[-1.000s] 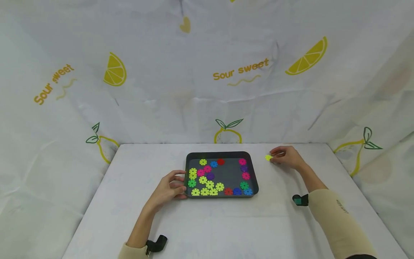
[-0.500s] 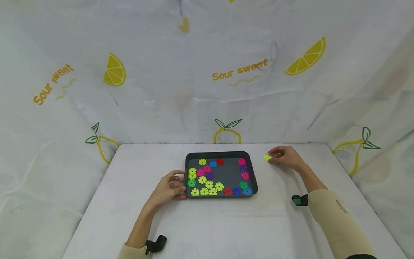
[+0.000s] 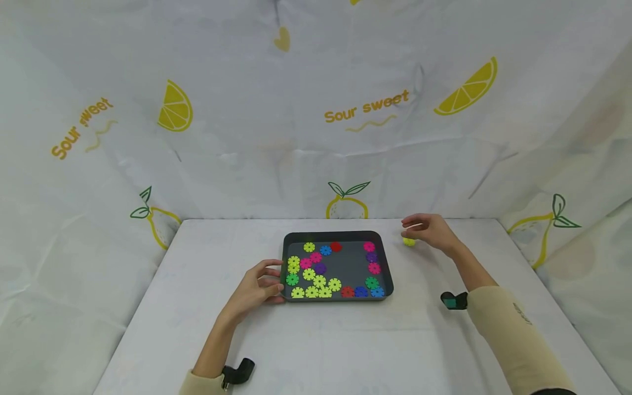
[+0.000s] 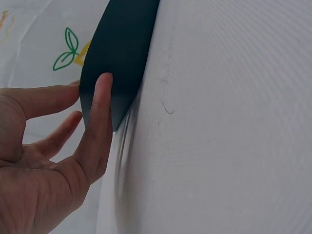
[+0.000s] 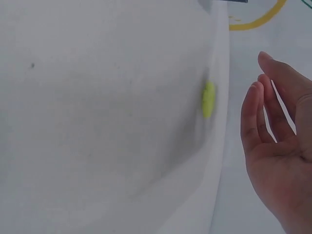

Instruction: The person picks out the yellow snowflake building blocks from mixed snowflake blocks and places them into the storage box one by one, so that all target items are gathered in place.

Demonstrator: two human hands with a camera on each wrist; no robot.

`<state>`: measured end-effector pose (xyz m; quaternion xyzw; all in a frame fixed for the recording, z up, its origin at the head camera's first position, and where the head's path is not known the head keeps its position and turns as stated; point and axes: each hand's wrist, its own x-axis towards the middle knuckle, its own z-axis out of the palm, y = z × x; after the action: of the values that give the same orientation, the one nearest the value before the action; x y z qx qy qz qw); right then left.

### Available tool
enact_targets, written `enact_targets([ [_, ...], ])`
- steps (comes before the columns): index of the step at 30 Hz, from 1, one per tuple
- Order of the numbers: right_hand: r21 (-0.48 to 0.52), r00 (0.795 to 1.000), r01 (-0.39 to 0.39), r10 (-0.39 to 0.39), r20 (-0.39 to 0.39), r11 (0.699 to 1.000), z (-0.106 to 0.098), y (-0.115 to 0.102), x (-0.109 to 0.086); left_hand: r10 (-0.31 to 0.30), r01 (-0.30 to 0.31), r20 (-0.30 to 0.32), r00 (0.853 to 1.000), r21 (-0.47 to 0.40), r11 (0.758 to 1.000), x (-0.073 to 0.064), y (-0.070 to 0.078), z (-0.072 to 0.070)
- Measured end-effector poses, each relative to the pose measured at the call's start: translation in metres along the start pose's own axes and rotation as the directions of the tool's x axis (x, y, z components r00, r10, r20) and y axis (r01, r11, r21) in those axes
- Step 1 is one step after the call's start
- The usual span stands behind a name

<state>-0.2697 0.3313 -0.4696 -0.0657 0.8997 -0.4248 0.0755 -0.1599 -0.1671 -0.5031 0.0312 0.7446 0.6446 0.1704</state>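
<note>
In the head view my left hand (image 3: 254, 285) touches the left side of a dark grey tray (image 3: 387, 263) with its fingertips and thumb. The left wrist view shows one finger (image 4: 101, 97) against the tray's dark outer wall (image 4: 119, 48). Inside lie notched plastic discs, among them a yellow one (image 3: 334, 285), a purple one (image 3: 320, 269) and a red one (image 3: 336, 247). My right hand (image 3: 432, 230) hovers over the table right of the tray, holding nothing. Just below its fingertips lies a yellow notched piece (image 3: 408, 242); the right wrist view shows this piece (image 5: 208, 100) apart from the fingers.
The tray stands on a white-covered table (image 3: 345, 351). A white cloth backdrop (image 3: 222, 164) with lemon prints rises behind the table's far edge. Small black cameras hang at both wrists, the left one (image 3: 239, 372) close over the table.
My right hand has let go of the yellow notched piece, its fingers spreading and lifting up from it. The piece stays on the table. My left hand and the tray have not moved.
</note>
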Motion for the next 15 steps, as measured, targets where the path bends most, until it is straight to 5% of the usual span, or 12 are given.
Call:
enact_targets([
  [15,0.046,0.990,0.142,-0.142,0.010,0.989,0.020,-0.063,0.013,-0.002,0.002,0.004,1.000,-0.013,1.000,0.000,-0.002,-0.001],
])
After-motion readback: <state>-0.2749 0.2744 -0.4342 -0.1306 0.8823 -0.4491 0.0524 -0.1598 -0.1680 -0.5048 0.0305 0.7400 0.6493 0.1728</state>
